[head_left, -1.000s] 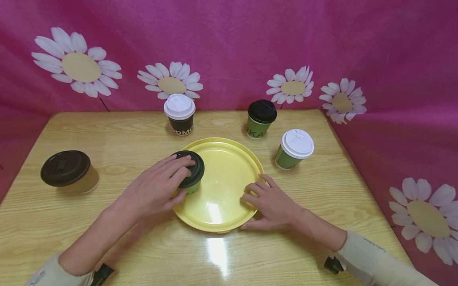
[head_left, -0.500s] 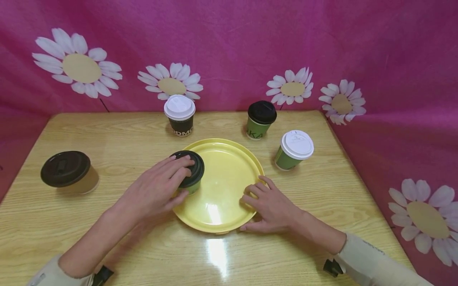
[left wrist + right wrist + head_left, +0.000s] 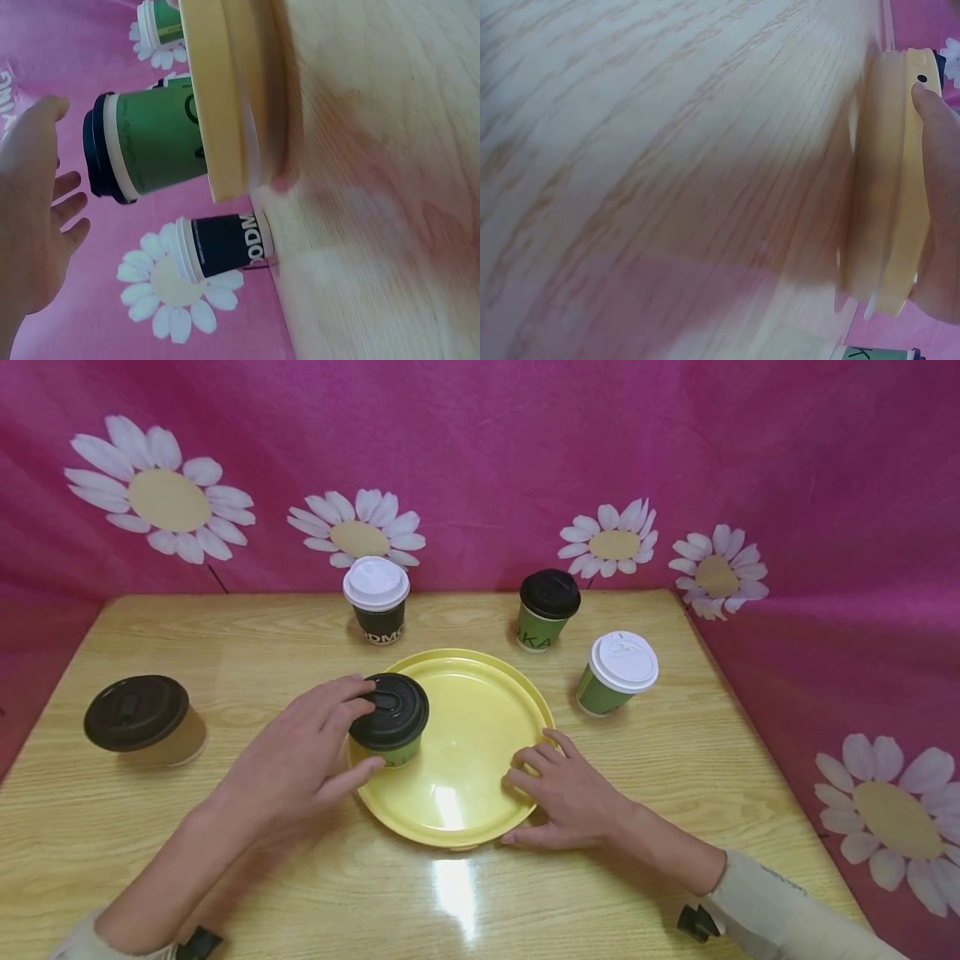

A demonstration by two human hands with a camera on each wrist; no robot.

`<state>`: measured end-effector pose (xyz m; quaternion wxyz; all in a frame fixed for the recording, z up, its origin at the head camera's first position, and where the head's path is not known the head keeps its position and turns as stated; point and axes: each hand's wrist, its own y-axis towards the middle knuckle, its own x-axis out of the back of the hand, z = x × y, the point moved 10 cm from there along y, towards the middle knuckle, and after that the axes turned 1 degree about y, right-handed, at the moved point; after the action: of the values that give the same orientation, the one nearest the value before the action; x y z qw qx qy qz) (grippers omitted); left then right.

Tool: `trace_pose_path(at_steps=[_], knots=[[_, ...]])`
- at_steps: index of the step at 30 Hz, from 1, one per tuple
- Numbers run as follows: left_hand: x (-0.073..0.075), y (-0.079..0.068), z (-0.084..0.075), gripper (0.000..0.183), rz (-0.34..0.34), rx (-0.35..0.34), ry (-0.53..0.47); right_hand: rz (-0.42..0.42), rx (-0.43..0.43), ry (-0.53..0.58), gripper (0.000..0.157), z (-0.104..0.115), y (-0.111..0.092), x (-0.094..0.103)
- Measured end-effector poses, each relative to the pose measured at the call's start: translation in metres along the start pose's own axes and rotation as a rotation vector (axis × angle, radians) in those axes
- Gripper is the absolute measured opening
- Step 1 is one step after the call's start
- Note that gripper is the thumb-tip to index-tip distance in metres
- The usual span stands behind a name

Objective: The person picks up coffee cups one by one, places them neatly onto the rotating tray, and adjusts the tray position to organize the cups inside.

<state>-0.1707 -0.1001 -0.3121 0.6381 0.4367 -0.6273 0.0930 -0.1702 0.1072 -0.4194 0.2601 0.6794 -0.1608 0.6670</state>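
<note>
A green paper cup with a black lid stands upright on the left part of a round yellow tray. My left hand is beside this cup, fingers spread and only slightly bent. In the left wrist view a gap shows between the left hand and the lid of the green cup. At the tray's right rim, my right hand holds the edge with bent fingers. The right wrist view shows the right thumb against the side of the tray; the other fingers are mostly hidden there.
Behind the tray stand a black cup with a white lid and a green cup with a black lid. A green cup with a white lid is to the right. Far left stands a brown cup with a dark lid. Pink flowered cloth borders the table.
My left hand has come off the green cup's lid and drawn back to the left, so more of the lid shows. The cup stays on the tray, and my right hand keeps its place.
</note>
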Motion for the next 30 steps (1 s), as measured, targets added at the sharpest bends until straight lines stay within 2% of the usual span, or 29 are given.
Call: trace_pose_path(at_steps=[7, 12, 21, 26, 30], knots=[[0.008, -0.009, 0.013, 0.064, -0.027, 0.06, -0.01, 0.015, -0.016, -0.003, 0.062, 0.0, -0.001, 0.0], [0.017, -0.017, 0.024, 0.067, -0.078, 0.095, -0.014, 0.018, -0.026, -0.003, 0.062, 0.001, -0.001, -0.001], [0.031, -0.034, 0.05, 0.077, -0.134, 0.238, -0.052, 0.001, -0.028, 0.012, 0.059, 0.003, -0.001, 0.0], [0.038, -0.046, 0.062, 0.082, -0.186, 0.315, -0.096, -0.004, -0.035, 0.021, 0.059, 0.005, -0.001, 0.001], [0.045, -0.057, 0.07, 0.08, -0.264, 0.334, -0.096, 0.019, -0.052, 0.017, 0.06, 0.006, -0.001, -0.001]])
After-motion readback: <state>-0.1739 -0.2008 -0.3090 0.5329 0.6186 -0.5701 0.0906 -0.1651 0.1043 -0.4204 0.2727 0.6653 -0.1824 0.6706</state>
